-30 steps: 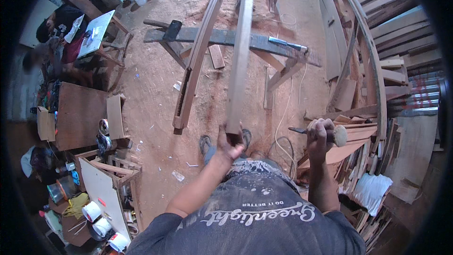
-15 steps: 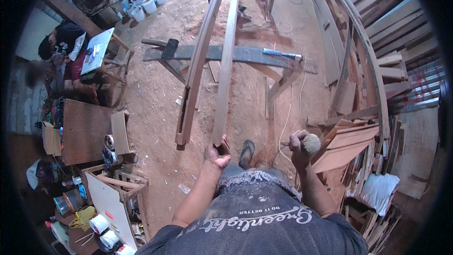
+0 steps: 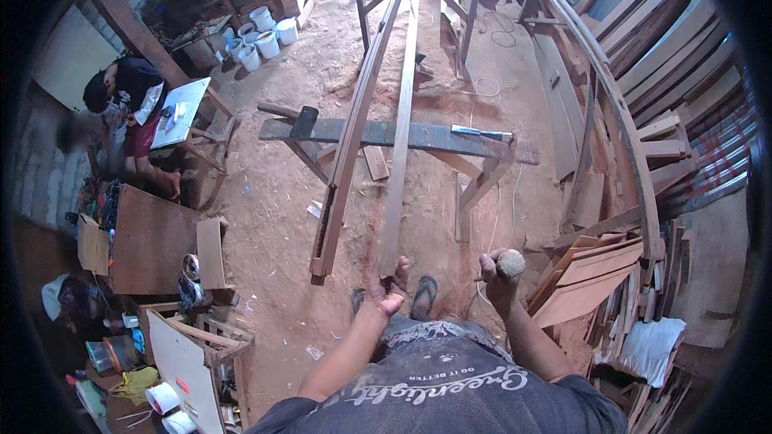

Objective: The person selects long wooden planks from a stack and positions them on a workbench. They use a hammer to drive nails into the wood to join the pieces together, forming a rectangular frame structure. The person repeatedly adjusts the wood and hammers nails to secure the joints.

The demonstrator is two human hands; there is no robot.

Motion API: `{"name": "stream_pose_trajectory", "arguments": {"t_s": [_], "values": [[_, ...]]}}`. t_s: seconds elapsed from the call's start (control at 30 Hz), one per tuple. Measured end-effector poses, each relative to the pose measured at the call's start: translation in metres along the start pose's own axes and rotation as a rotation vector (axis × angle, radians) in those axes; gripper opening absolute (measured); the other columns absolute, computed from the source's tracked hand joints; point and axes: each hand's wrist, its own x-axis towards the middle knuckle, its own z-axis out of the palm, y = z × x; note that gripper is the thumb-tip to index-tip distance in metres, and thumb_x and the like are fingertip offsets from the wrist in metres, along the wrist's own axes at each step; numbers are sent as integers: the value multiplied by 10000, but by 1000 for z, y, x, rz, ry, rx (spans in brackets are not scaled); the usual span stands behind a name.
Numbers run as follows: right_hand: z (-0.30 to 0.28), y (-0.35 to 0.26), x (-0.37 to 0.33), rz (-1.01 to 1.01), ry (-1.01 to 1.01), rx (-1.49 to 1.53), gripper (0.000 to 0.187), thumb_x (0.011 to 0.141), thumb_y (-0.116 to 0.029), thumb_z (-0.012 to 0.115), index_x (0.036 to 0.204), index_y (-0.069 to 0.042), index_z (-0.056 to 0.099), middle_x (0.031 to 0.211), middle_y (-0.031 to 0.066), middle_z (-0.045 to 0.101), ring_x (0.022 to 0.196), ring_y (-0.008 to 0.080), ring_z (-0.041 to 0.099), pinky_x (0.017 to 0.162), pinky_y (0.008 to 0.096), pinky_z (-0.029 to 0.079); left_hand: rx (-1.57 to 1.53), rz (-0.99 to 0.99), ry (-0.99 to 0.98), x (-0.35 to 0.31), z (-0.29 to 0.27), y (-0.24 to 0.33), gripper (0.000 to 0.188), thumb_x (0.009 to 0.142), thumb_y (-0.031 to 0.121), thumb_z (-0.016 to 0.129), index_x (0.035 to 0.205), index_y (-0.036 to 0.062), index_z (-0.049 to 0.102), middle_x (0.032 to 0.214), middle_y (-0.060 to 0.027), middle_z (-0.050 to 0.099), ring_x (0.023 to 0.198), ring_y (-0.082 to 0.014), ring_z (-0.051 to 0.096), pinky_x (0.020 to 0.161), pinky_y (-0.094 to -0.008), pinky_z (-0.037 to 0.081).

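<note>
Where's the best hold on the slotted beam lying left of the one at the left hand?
Probably its near end, coming from the near side: the slotted beam projects past the bench there, so its underside looks free. Cup it from below, keeping clear of the dark slot.

Remotely I see the left beam (image 3: 346, 169) and right beam (image 3: 395, 201) crossing the trestle (image 3: 434, 137), a block (image 3: 304, 123) on it to their left, a tool (image 3: 481, 133) to their right; buckets (image 3: 267, 43) stand beyond, leftward; panels (image 3: 591, 273), rightward.

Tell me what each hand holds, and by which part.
Left hand: the long wooden bar, at its near end. Right hand: a tool, by its pale, round-ended handle.
</note>
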Motion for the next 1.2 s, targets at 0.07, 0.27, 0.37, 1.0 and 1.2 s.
{"name": "stream_pose_trajectory", "arguments": {"t_s": [0.07, 0.27, 0.37, 1.0, 1.2], "values": [[2, -10, 2, 3, 18, 43, 147, 959, -92, 657, 857, -89, 551, 669, -24, 512, 553, 71, 506, 489, 253, 428, 50, 53, 2, 1, -1, -6, 403, 882, 288, 812, 1122, -4, 672, 1045, -142, 722, 901, -247, 735, 805, -346, 655], [-6, -63, 14, -72, 66, 257, 102, 982, -93, 611, 921, -73, 533, 715, -3, 504, 599, 76, 479, 537, 253, 401, 769, 476, 143, -16, 12, -24, 451, 885, 190, 818, 1249, -5, 637, 1091, -102, 716, 991, -201, 693, 814, -353, 586], [-2, -93, 33, -75, 18, 575, 121, 994, -109, 600, 914, -85, 512, 728, -1, 472, 605, 88, 454, 543, 254, 386, 1018, 786, 146, -15, -8, -34, 451, 839, 203, 865, 1163, -2, 626, 1019, -118, 728, 906, -191, 692, 768, -342, 560], [128, -134, 91, -122, -253, 357, 210, 967, -157, 675, 829, -117, 522, 602, -45, 412, 472, 83, 364, 482, 247, 331, 1751, 1214, 109, -20, -1, -36, 454, 915, 298, 751, 1223, 31, 550, 823, -187, 712, 779, -407, 727, 683, -467, 573], [140, -105, 21, -579, -396, 116, 180, 783, -257, 729, 807, -109, 628, 731, 23, 600, 674, 237, 637, 584, 378, 491, 1964, 1017, 45, 4, -30, -36, 656, 884, 306, 732, 1432, 32, 499, 928, -234, 724, 834, -432, 719, 719, -504, 572]]}}
